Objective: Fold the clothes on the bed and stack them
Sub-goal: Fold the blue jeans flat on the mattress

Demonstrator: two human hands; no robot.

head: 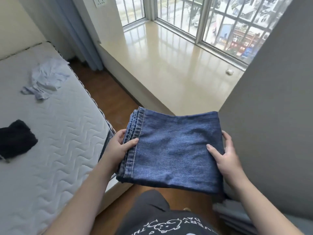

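A pair of blue jeans [171, 148], folded into a thick square, hangs in the air in front of my body, over the wooden floor beside the bed. My left hand [119, 147] grips its left hemmed edge, thumb on top. My right hand [223, 155] grips the right edge, thumb on top and fingers round the side. On the white quilted mattress [64, 133] at left lie a crumpled light blue garment [45, 78] and a black garment [15, 139], both unfolded.
A glossy beige window ledge [169, 65] with a barred window runs ahead. A grey panel [271, 133] stands at right. Folded grey cloth [232, 216] lies low at the right, under my right forearm. A grey curtain [79, 36] hangs by the bed.
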